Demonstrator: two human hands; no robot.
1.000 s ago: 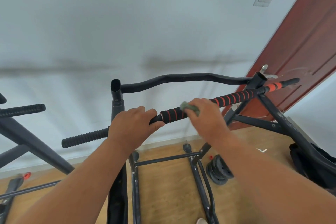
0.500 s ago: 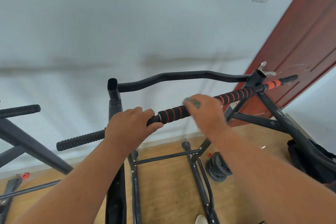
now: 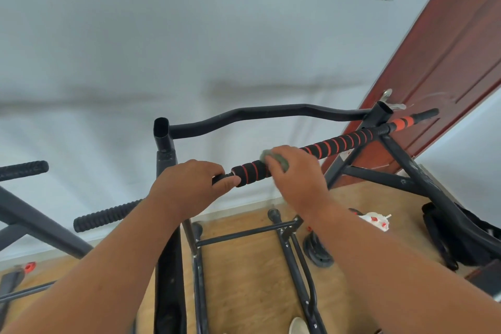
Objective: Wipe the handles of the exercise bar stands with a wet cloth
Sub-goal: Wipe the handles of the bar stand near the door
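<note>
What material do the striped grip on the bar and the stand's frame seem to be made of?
Striped grip: probably soft foam, matte, with ribbed black and orange bands. Stand frame: likely metal tube painted black, slightly glossy, and its open hollow end shows at the upright's top.

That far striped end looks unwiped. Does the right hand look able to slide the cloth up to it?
Probably yes. The right hand grips the cloth around the striped foam handle, and nothing sits on the foam ahead until the stand's upright.

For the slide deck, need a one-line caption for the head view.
Left hand steadies the bar while right hand wipes it with a cloth.
</note>
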